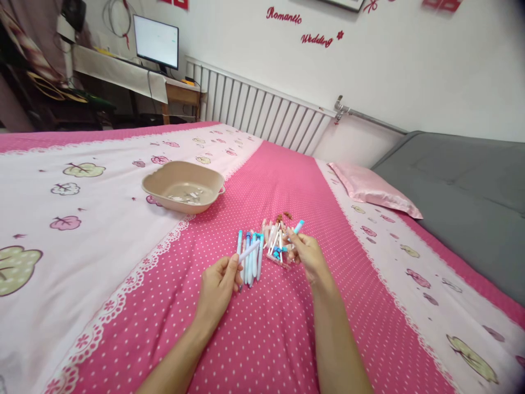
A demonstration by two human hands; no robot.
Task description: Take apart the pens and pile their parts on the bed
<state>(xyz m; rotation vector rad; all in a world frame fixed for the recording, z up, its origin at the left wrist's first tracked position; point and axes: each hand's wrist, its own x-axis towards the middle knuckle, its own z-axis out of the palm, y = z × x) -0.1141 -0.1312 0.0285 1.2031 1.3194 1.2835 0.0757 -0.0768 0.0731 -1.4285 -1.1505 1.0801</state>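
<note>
Bed (283,169): spread with a pink dotted cover, banded in white with printed trees.
Left hand (220,280): closed around a pale lavender pen (249,250), which is pointed up and inward.
Right hand (307,253): closed, with a small blue-ended piece (299,225) pinched between thumb and fingers.
Pens (251,265): laid side by side on the cover, pale blue and lavender, just beyond the left hand.
Loose parts (269,232): heaped beside the pens, partly hidden by the right hand; slim white and pinkish sticks are seen, with blue bits (278,252) at the near side and brown bits (280,218) at the far side.
Basin (194,174): set farther off to the left, beige, with small white pieces (186,196) scattered inside.
Pillow (373,192): placed at the right, pink, near a grey headboard (459,189).
Desk (118,68): topped by a lit monitor (156,42), far left.
Wall (246,38): decorated with red lettering (284,16).
</note>
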